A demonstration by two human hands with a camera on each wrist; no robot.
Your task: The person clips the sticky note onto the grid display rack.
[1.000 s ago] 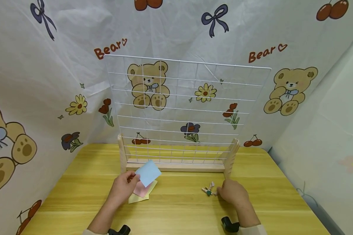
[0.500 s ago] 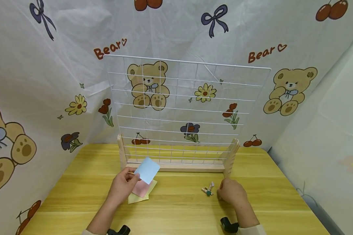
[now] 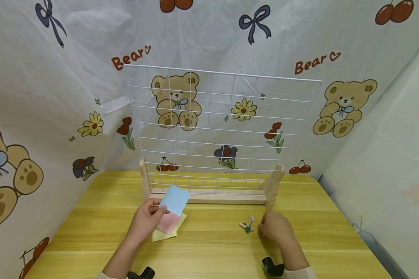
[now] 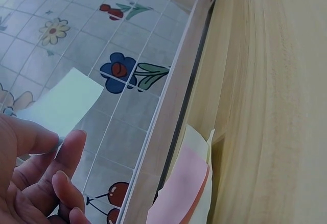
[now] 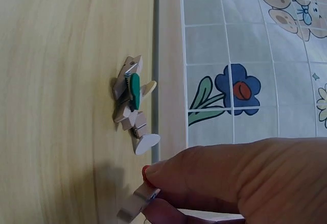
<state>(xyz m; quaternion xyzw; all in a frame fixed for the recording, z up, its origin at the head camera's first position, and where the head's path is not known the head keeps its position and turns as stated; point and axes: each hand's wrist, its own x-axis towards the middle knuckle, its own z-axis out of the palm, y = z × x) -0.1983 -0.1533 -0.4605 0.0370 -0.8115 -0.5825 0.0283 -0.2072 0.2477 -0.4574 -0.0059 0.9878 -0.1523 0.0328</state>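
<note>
My left hand pinches a light blue paper note between thumb and fingers, holding it above the table. Under it lie a pink note and a pale yellow note, overlapping. On the right, my right hand pinches a small wooden clothespin with a bit of red on it; the head view hides this clothespin behind the fingers. Beside that hand a few more mini clothespins lie in a small heap, one with a green decoration and one with a white one.
Behind both hands a white wire grid panel stands upright in a wooden base. A cloth printed with bears and flowers hangs behind the wooden table. Black wrist devices show at the forearms.
The blue note has tilted upright and risen slightly in my left hand. My right hand has drawn a little away from the heap with a clothespin taken from it.
</note>
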